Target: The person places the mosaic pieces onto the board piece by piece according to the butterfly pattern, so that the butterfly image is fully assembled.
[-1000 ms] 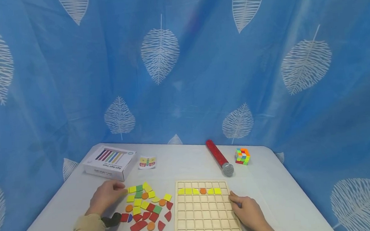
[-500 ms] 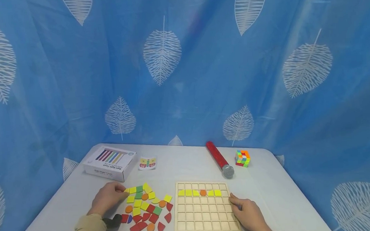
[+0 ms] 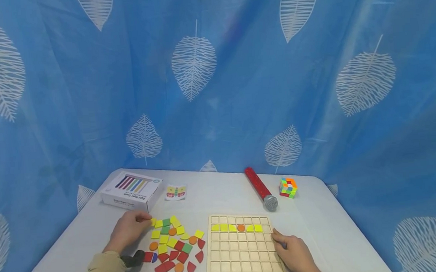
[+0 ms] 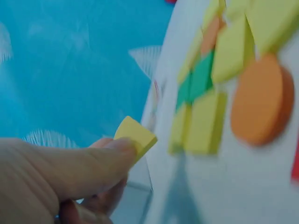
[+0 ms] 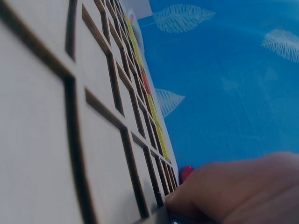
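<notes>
My left hand pinches a yellow tile with one curved edge between thumb and fingers, raised at the left side of the loose tiles. Below and right of it in the head view lie yellow and green squares, orange discs and red quarter-circles. My right hand grips the right edge of the wooden grid board, its thumb at the rim in the right wrist view. One upper row of the board bears yellow tiles and an orange disc.
Behind the tiles stand a white box and a small pattern card. A red microphone and a colourful puzzle cube lie at the back right. A blue leaf-print curtain hangs behind the table.
My left hand has lifted slightly with the yellow tile, its fingertips a little higher and farther right. The right hand keeps its place at the board's edge. The whole view has shifted slightly.
</notes>
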`<state>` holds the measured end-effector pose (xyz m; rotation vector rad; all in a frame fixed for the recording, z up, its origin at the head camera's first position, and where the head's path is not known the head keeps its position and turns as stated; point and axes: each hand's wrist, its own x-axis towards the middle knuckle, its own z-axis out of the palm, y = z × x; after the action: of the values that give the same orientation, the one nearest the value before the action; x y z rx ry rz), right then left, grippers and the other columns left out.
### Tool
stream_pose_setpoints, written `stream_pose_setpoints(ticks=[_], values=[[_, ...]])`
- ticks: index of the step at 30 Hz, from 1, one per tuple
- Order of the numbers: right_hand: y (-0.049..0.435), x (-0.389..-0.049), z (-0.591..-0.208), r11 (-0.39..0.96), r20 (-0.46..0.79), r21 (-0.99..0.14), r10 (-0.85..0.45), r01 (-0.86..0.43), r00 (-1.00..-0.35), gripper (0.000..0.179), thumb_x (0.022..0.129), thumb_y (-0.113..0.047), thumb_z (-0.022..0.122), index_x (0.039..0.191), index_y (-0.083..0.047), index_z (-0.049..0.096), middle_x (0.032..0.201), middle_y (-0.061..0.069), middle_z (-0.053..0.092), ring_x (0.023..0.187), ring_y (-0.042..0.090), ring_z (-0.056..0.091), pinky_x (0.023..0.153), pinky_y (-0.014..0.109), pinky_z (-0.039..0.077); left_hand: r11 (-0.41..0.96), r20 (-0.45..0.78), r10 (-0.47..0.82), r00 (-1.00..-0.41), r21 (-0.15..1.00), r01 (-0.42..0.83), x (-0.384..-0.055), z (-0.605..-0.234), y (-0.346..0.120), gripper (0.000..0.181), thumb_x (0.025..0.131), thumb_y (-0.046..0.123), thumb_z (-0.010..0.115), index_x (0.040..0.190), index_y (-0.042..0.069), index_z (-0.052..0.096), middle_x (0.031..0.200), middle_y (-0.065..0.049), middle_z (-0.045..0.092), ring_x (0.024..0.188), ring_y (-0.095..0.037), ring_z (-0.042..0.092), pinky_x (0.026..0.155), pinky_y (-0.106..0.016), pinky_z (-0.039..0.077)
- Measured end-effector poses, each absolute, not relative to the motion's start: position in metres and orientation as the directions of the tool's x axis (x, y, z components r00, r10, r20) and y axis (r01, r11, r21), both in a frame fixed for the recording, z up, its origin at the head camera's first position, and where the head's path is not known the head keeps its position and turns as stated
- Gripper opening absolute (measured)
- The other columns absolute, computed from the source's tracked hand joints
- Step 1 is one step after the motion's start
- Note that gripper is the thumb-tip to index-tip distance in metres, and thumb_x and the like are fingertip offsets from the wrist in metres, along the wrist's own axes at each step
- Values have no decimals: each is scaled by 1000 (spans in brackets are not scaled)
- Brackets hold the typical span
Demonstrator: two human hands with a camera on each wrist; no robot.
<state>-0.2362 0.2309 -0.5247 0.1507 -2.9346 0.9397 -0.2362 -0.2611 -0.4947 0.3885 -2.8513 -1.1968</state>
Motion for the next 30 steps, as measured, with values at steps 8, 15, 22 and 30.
stream_pose_setpoints(ticks=[8, 15, 22, 30], values=[[231, -236, -524, 799, 56, -595, -69, -88, -996, 32, 91, -13, 68, 122, -8, 74, 140, 10, 64, 124, 37, 64, 56, 27, 43, 645, 30, -86, -996, 763, -33, -235, -475, -215, 12, 95, 21, 74, 106, 16, 74, 105, 0, 69, 95, -19, 61, 83, -40, 53], [231, -238, -524, 806, 73, -582, -82, -109, -994, 32, 91, -13, 68, 122, -9, 75, 139, 8, 65, 125, 34, 64, 82, 41, 59, 558, 106, 217, -970, 802, 213, -248, -457, -161, 3, 96, 19, 73, 98, 18, 74, 94, 4, 68, 84, -16, 58, 72, -35, 52], [229, -237, -525, 799, 96, -586, -95, -133, -991, 31, 92, -15, 68, 122, -10, 75, 138, 6, 66, 125, 31, 65, 102, 52, 51, 529, 149, 375, -915, 776, 343, -278, -452, -108, 4, 97, 19, 72, 98, 19, 76, 95, 8, 70, 91, -13, 61, 81, -38, 51], [233, -238, -526, 801, 147, -575, -99, -166, -984, 26, 88, -14, 72, 113, -9, 78, 128, 8, 72, 120, 36, 68, 99, 55, 52, 584, 69, 368, -927, 759, 288, -307, -465, -36, 2, 95, 19, 74, 93, 19, 75, 91, 9, 68, 86, -12, 60, 80, -38, 51]])
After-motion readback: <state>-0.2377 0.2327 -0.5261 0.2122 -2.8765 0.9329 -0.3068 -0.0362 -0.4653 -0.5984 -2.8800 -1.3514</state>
